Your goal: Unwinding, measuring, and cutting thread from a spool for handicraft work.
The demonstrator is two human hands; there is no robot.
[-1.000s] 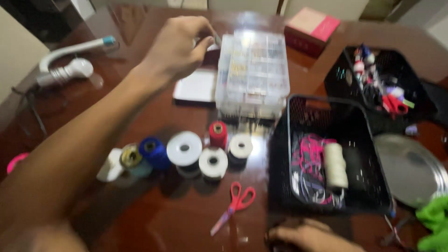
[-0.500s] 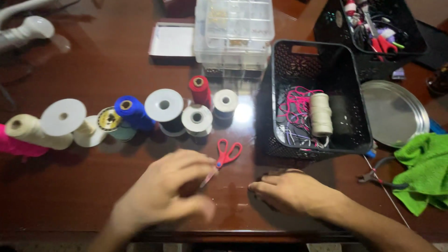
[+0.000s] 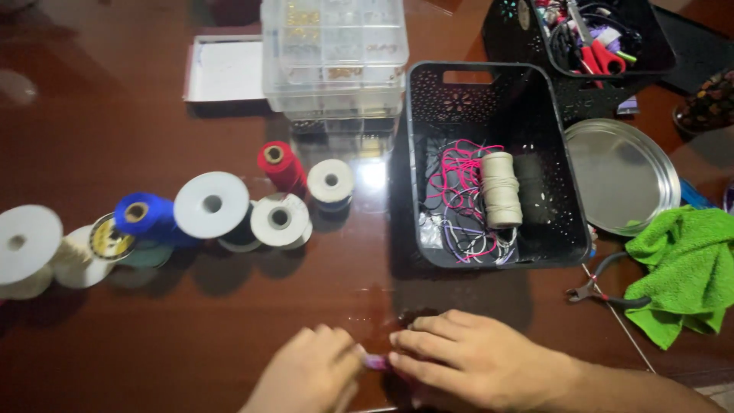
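Head view: scissors gone; both hands (image 3: 397, 363) now pinch a small purple piece (image 3: 376, 362).

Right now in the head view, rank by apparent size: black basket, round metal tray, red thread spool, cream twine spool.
1. black basket
2. round metal tray
3. cream twine spool
4. red thread spool

The last two look close; the red spool is tilted toward the camera, so that order is unsure.

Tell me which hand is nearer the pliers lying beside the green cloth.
The right hand. It rests on the table just left of and below the pliers, while the left hand lies farther left, beyond the right one.
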